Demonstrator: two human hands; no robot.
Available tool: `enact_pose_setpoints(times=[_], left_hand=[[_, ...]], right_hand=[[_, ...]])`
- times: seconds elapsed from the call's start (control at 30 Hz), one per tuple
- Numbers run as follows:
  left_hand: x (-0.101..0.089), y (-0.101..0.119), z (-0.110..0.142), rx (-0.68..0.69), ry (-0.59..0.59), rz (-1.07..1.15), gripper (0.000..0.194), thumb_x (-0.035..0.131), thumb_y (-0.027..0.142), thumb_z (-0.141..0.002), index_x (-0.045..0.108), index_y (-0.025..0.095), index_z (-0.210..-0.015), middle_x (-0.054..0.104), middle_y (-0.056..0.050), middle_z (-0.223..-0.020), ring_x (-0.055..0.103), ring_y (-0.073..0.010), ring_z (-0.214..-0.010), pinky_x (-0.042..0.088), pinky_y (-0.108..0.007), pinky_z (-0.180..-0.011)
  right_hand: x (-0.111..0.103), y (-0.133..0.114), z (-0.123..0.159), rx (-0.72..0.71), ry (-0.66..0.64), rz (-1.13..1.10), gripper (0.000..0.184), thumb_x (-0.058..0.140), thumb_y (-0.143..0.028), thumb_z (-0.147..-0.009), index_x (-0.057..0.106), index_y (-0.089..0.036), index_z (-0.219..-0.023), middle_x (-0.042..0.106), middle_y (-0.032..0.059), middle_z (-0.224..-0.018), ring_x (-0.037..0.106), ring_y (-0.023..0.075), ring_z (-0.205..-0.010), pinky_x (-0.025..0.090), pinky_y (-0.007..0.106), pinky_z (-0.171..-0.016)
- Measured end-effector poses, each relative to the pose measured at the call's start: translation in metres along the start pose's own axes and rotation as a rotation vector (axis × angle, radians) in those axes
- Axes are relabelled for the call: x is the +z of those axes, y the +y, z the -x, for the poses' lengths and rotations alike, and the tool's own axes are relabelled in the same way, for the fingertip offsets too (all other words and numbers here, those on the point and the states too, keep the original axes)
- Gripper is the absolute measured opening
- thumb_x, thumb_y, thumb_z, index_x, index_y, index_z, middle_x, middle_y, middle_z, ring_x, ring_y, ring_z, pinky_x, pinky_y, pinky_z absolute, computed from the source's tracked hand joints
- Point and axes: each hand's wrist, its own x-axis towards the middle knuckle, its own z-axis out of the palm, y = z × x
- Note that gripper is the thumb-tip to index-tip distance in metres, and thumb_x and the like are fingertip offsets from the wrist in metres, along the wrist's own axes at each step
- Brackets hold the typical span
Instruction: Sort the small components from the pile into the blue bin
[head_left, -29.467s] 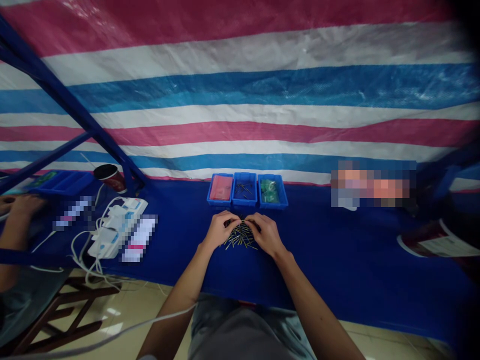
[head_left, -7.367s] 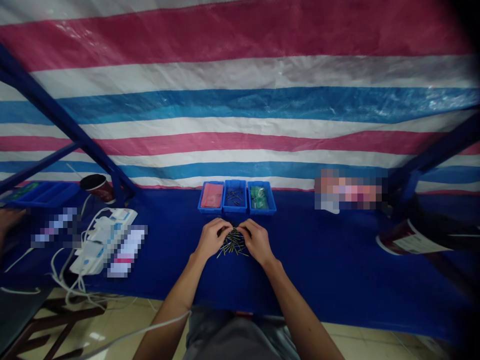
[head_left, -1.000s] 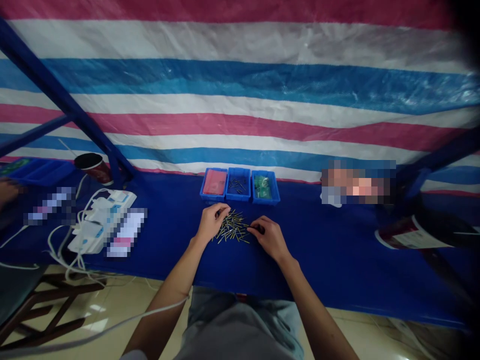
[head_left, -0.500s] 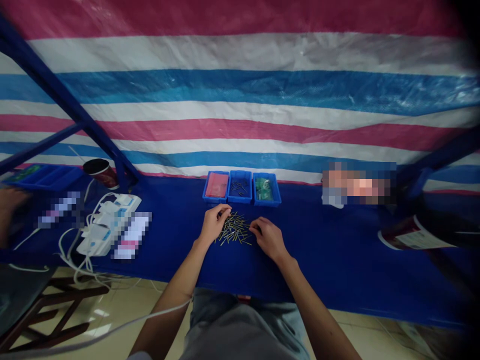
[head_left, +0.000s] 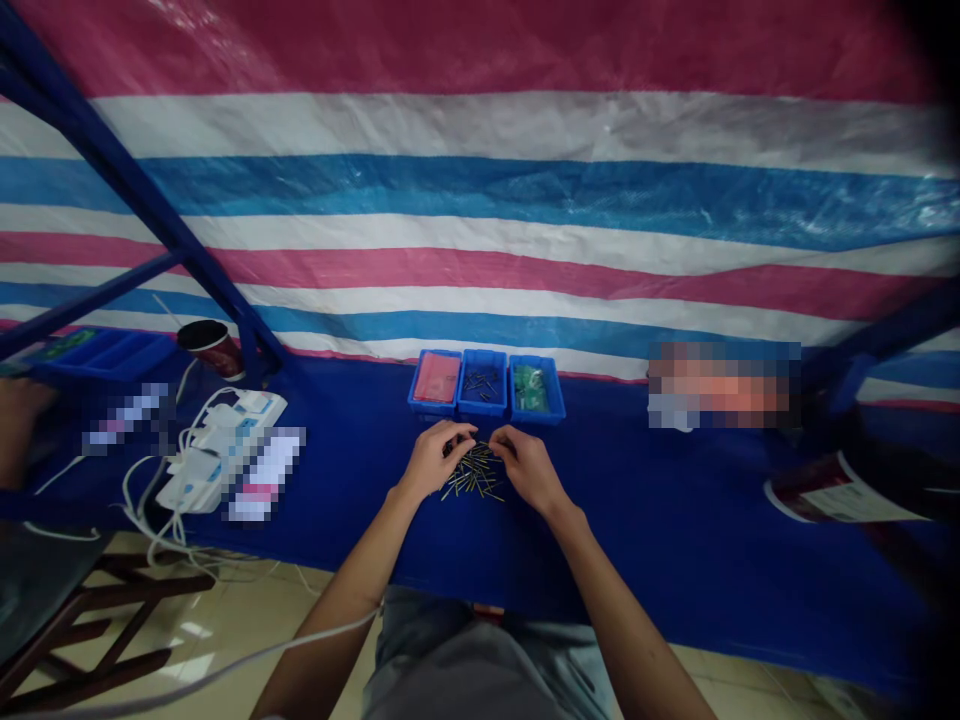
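Note:
A loose pile of thin, yellowish-dark metal sticks (head_left: 474, 476), too small to tell if screws or pins, lies on the blue table. At the pile's upper left is my left hand (head_left: 436, 462), its thumb and fingers curled toward each other. My right hand (head_left: 527, 466) is at the upper right side, with thumb and fingertips pinched together. The fingertips of both hands come close above the far end of the pile. Whatever sits between them is too small to make out. Just beyond stand three blue bins: one with pink sheets (head_left: 437, 378), one with dark thin pieces (head_left: 480, 383), one with green packets (head_left: 531, 388).
On the left lie a white power strip (head_left: 225, 450) with cables, a blurred-out phone-like object (head_left: 266, 475), a dark cup (head_left: 214, 348) and a blue divided tray (head_left: 120, 352). Another person's hand (head_left: 22, 415) is at far left. A large cup (head_left: 832, 490) lies right.
My right hand has moved left and slightly up, closing in on my left hand over the pile. The left hand has shifted slightly right. The whole view has moved a little.

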Motion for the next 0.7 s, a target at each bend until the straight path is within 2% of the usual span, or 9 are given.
enact_pose_setpoints(times=[0.13, 0.3, 0.43, 0.57, 0.7], left_hand=[[0.000, -0.002, -0.001, 0.024, 0.016, -0.002, 0.018, 0.060, 0.030, -0.096, 0.073, 0.021, -0.105, 0.067, -0.004, -0.084, 0.059, -0.0156, -0.077, 0.045, -0.026, -0.071], [0.001, -0.005, -0.002, 0.027, 0.027, -0.002, 0.016, 0.060, 0.027, -0.096, 0.074, 0.019, -0.100, 0.068, -0.005, -0.082, 0.058, -0.0158, -0.076, 0.045, -0.027, -0.070], [0.001, -0.003, -0.002, 0.036, -0.006, -0.010, 0.014, 0.063, 0.028, -0.095, 0.073, 0.019, -0.097, 0.068, -0.005, -0.083, 0.059, -0.0164, -0.078, 0.046, -0.028, -0.073], [0.002, 0.001, -0.001, 0.048, -0.060, -0.017, 0.012, 0.064, 0.027, -0.093, 0.073, 0.019, -0.096, 0.068, -0.005, -0.084, 0.061, -0.0167, -0.079, 0.048, -0.027, -0.072], [0.001, 0.003, 0.001, 0.060, -0.066, -0.044, 0.012, 0.064, 0.017, -0.088, 0.072, 0.018, -0.097, 0.067, -0.005, -0.086, 0.062, -0.0166, -0.081, 0.048, -0.027, -0.075]], right_hand=[[0.011, -0.008, -0.016, -0.064, -0.041, -0.095, 0.011, 0.055, -0.023, -0.092, 0.062, -0.022, -0.100, 0.070, 0.0003, -0.081, 0.065, 0.0167, -0.073, 0.047, 0.027, -0.070], [0.025, -0.002, -0.010, -0.071, 0.093, -0.144, 0.010, 0.056, -0.030, -0.095, 0.060, -0.021, -0.096, 0.069, 0.0010, -0.081, 0.063, 0.0155, -0.067, 0.049, 0.026, -0.067], [0.033, 0.004, 0.000, -0.090, 0.188, -0.100, 0.012, 0.054, -0.030, -0.097, 0.062, -0.022, -0.097, 0.069, 0.0020, -0.082, 0.063, 0.0159, -0.068, 0.050, 0.027, -0.067], [0.034, 0.006, 0.006, -0.172, 0.181, -0.010, 0.015, 0.048, -0.026, -0.100, 0.063, -0.022, -0.099, 0.069, 0.0038, -0.087, 0.065, 0.0169, -0.074, 0.050, 0.028, -0.072], [0.034, 0.002, 0.007, -0.224, 0.167, 0.006, 0.016, 0.049, -0.028, -0.101, 0.063, -0.022, -0.104, 0.068, 0.0046, -0.089, 0.066, 0.0177, -0.080, 0.051, 0.028, -0.075]])
